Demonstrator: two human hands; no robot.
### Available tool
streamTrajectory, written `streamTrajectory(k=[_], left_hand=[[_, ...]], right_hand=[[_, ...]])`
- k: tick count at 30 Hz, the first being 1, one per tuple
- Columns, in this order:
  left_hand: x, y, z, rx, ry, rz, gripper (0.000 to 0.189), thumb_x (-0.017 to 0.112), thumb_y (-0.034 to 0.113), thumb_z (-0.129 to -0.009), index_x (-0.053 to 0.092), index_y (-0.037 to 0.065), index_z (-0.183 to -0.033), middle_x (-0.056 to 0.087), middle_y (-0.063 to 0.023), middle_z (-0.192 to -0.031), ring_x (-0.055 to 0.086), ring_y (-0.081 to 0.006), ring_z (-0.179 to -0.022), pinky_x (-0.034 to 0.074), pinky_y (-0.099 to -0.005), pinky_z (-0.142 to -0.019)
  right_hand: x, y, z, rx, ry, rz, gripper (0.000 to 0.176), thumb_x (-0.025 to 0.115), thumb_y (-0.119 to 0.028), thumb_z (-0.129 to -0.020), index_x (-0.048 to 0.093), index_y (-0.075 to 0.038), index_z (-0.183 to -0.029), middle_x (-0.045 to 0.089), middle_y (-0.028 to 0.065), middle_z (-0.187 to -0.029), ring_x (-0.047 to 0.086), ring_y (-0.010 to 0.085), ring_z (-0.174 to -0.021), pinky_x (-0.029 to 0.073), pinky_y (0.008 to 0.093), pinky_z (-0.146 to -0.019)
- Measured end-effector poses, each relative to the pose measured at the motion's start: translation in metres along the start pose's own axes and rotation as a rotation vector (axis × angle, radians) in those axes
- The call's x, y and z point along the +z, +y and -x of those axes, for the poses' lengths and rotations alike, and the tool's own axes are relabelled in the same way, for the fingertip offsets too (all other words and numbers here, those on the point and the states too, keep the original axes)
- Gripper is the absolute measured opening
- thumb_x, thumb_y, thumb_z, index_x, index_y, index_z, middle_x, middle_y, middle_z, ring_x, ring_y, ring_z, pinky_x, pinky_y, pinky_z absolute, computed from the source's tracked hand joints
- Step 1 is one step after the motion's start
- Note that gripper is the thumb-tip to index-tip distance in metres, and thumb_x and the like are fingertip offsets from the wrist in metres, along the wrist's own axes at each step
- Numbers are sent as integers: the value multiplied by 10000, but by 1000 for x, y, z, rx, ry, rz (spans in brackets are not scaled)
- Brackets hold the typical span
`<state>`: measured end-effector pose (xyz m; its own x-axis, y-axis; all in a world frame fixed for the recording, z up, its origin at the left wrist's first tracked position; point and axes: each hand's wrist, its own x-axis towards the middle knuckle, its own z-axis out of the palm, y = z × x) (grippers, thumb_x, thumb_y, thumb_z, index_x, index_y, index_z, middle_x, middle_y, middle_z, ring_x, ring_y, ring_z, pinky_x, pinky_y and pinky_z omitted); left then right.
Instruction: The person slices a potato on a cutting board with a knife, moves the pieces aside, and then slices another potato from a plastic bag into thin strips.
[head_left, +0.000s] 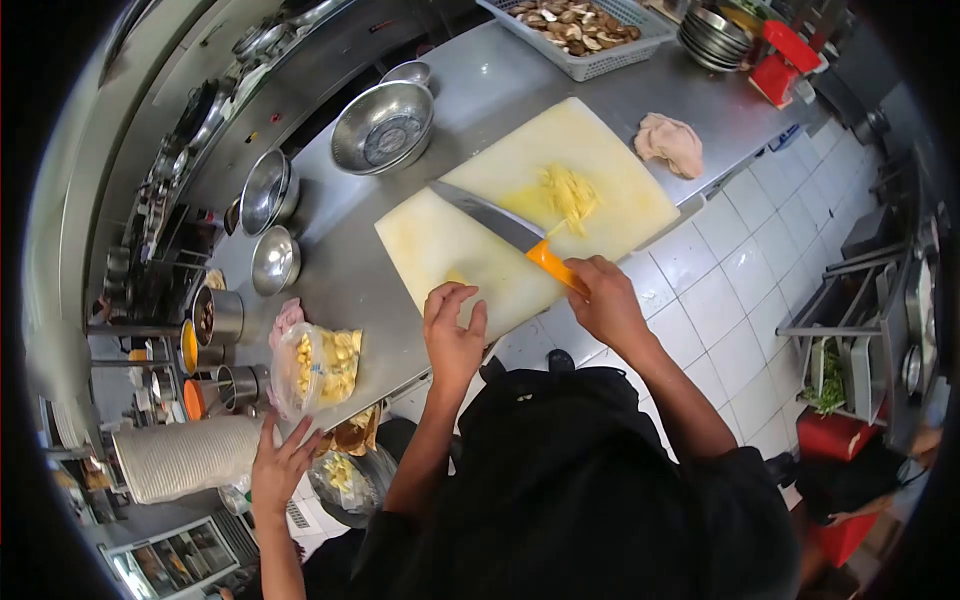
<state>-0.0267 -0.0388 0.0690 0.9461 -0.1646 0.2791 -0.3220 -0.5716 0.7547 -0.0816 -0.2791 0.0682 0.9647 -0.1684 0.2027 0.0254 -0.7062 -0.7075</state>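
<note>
My right hand [605, 300] is closed round the orange handle of a kitchen knife [500, 222], whose broad blade lies low across the white cutting board [600, 130]. Beyond the blade sits a small heap of thin yellow strips [570, 198], with yellow juice staining the board around it. My left hand [455, 335] hovers at the board's near left part, fingers bent and thumb apart, with nothing visible in it. Just past its fingertips is a small pale yellow piece [455, 276], partly hidden.
Metal bowls [385, 125] stand along the far left. A grey basket [590, 65] of mushrooms and a pinkish cloth [670, 145] lie beyond the board. Another person's hand [285, 465] reaches near a bag of yellow pieces [325, 365]. A waste bin [350, 515] stands below the counter edge.
</note>
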Motion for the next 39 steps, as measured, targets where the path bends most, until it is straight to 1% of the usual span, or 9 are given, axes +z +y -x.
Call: streamTrajectory(k=[5, 11, 14, 17, 20, 23, 27, 28, 39], left_hand=[[-1, -5, -1, -56, 17, -9, 228, 765, 36, -846, 752, 45, -1073, 663, -109, -1165, 666, -281, -1067, 553, -393, -843], [-6, -20, 5, -82, 48, -50, 245, 780, 27, -848, 751, 63, -1088, 679, -79, -1158, 656, -211, -991, 532, -326, -791], [-9, -35, 9, -54, 79, -66, 249, 779, 29, -849, 750, 62, -1094, 678, -84, -1156, 650, -208, -969, 527, -322, -780], [-14, -43, 15, -121, 111, -53, 251, 775, 28, -829, 750, 55, -1078, 667, -101, -1155, 660, -264, -1028, 545, -373, -798], [-21, -51, 22, -160, 147, -61, 256, 781, 22, -823, 751, 55, -1075, 671, -105, -1150, 661, -259, -995, 544, -355, -772], [-25, -56, 24, -148, 172, -91, 260, 785, 13, -818, 751, 54, -1072, 674, -105, -1145, 660, -249, -962, 541, -343, -751], [-26, -50, 21, -182, 145, -75, 255, 785, 8, -820, 750, 50, -1069, 676, -102, -1144, 644, -233, -926, 539, -344, -741], [-26, -50, 20, -144, 150, -75, 253, 785, 9, -821, 750, 50, -1068, 675, -101, -1144, 640, -230, -917, 538, -345, -738], [-21, -50, 20, -141, 150, -43, 276, 803, 30, -812, 746, 60, -1080, 651, -116, -1174, 655, -268, -1015, 549, -356, -777]], right_hand=[[12, -4, -19, 7, -136, 119, 513, 759, -57, -816, 622, -45, -1311, 645, 195, -1107, 619, 409, -1079, 518, 474, -922], [31, -7, -42, 106, -246, 119, 563, 646, -40, -832, 540, -52, -1385, 631, 247, -1139, 638, 451, -1014, 518, 519, -917], [20, -15, -37, 163, -258, -20, 522, 641, -92, -868, 543, -46, -1378, 665, 257, -1051, 662, 454, -958, 532, 497, -880], [-1, -12, -18, 315, -369, -248, 468, 658, -140, -929, 552, -51, -1376, 684, 222, -900, 693, 383, -866, 547, 440, -798], [-10, 7, 17, 335, -298, -265, 423, 663, -180, -982, 560, -52, -1371, 674, 177, -813, 677, 301, -755, 536, 408, -717], [-30, 15, 29, 559, -349, -303, 422, 649, -181, -983, 553, -31, -1366, 708, 313, -1051, 697, 472, -999, 549, 461, -875], [-36, 25, 22, 399, -248, -111, 429, 656, -166, -1002, 551, -15, -1391, 718, 238, -976, 710, 354, -851, 550, 413, -830], [-40, 17, 18, 413, -226, -104, 432, 654, -152, -993, 555, -4, -1386, 721, 273, -1035, 712, 417, -928, 540, 427, -876], [-5, -4, 4, 256, -203, -120, 443, 650, -152, -977, 553, 7, -1379, 708, 313, -988, 699, 463, -923, 547, 468, -845]])
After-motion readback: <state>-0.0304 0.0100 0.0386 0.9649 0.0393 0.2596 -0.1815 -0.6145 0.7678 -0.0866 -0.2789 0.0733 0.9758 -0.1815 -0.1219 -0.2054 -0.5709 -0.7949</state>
